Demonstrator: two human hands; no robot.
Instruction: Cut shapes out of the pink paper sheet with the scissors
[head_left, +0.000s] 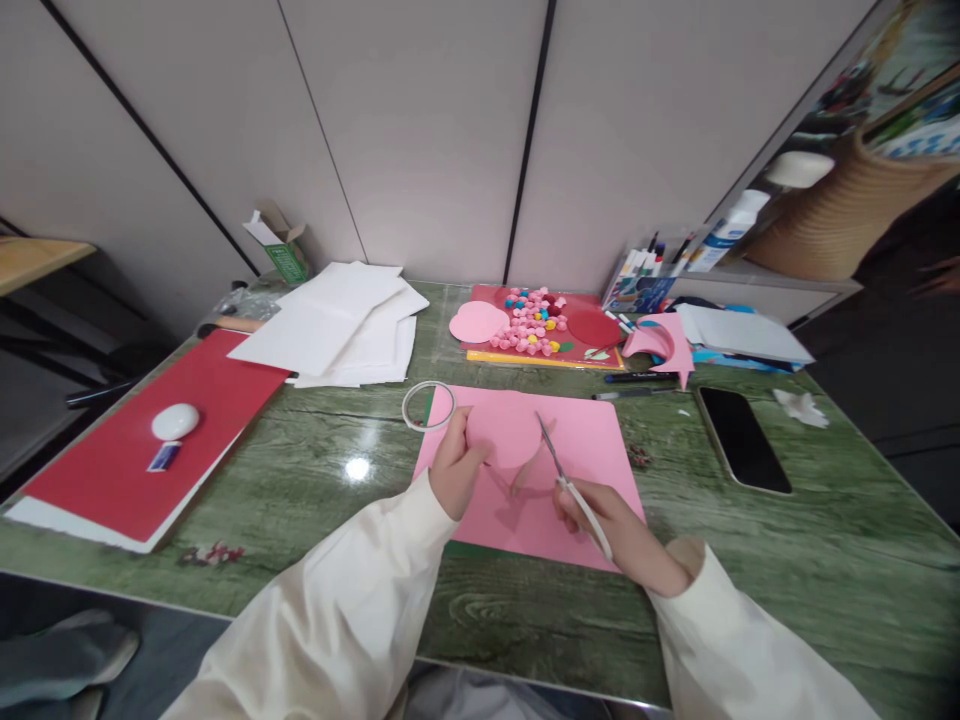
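My left hand (pixel 456 468) pinches the left edge of a pink paper circle (pixel 504 428), held just above a pink sheet (pixel 592 440) on the table. My right hand (pixel 611 525) grips white-handled scissors (pixel 559 460), their blades pointing up and away at the circle's right edge. A thin strip of cut paper (pixel 527 470) hangs below the circle, between the two hands. A roll of tape (pixel 428 405) lies at the sheet's upper left corner, near my left hand.
On the green table (pixel 322 450) lie a red sheet (pixel 150 450), white papers (pixel 337 325), a red sheet with pink paper pieces (pixel 534 320), pink offcuts (pixel 667 345), pens (pixel 637 378) and a phone (pixel 744 440). A green box (pixel 285 250) stands at the back left.
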